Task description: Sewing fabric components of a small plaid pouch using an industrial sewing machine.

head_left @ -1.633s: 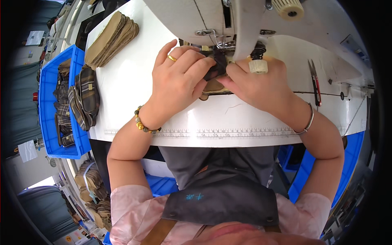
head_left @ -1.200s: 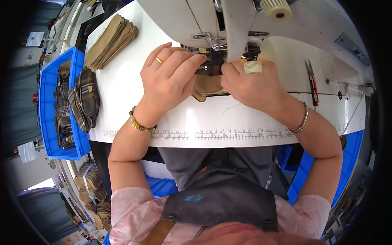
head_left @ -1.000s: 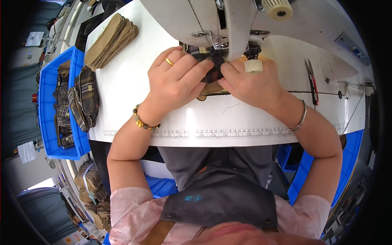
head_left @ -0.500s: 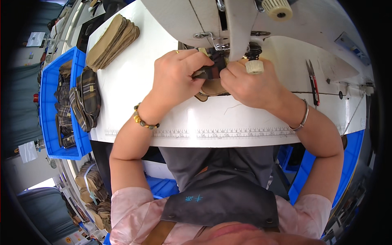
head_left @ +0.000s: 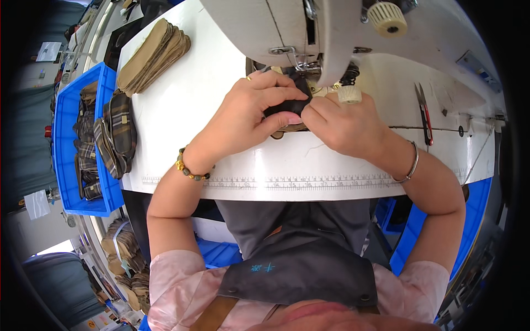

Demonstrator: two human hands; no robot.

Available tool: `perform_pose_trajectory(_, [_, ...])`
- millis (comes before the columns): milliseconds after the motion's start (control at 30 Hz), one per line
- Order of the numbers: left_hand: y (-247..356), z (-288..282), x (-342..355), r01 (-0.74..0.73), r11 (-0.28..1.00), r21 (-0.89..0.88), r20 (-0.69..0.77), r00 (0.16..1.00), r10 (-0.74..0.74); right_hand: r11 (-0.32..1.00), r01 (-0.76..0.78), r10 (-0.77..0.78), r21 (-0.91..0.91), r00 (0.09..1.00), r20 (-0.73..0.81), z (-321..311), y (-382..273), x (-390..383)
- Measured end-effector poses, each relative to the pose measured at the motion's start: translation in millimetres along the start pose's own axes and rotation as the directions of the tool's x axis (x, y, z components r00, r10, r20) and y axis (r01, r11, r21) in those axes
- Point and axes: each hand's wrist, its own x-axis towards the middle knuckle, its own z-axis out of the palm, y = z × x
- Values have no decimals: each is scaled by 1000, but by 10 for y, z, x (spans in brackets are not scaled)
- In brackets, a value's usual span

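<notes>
Both hands work under the white sewing machine [head_left: 337, 27], close to its presser foot [head_left: 312, 68]. A dark fabric piece [head_left: 302, 87] with a tan part [head_left: 277, 134] showing below it lies there, largely covered by my fingers. My left hand [head_left: 251, 110] grips it from the left, thumb below and fingers above. From the right, my right hand [head_left: 342, 124] pinches its edge with curled fingers, beside the machine's cream knob [head_left: 349, 94]. The sewn spot itself is hidden by the hands and the machine head.
A stack of tan fabric pieces [head_left: 154, 58] lies at the table's far left. Plaid pouches [head_left: 118, 129] lean by a blue crate [head_left: 91, 204] holding more of them. Red-handled thread snips [head_left: 425, 118] rest at right. A printed ruler [head_left: 232, 182] runs along the front edge.
My left hand has shifted right and flattened over the fabric, its thumb now nearer the right hand. My right hand has moved slightly right and down. The view has shifted slightly.
</notes>
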Motion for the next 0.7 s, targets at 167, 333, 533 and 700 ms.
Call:
perform_pose_trajectory(167, [-118,93,-31,-29,986,164,-4,1000,30,998,-33,30,50,998,60,-40,-60,-21])
perform_pose_trajectory(333, [-134,52,-41,-73,964,256,-3,997,76,995,-59,44,80,983,177,-181,-186,-67])
perform_pose_trajectory(533, [-72,72,-35,-127,930,345,4,991,134,975,-163,106,153,939,329,-235,-276,-62])
perform_pose_trajectory(700, [0,115,-26,-154,910,385,5,986,165,977,-148,100,153,953,287,-203,-312,-84])
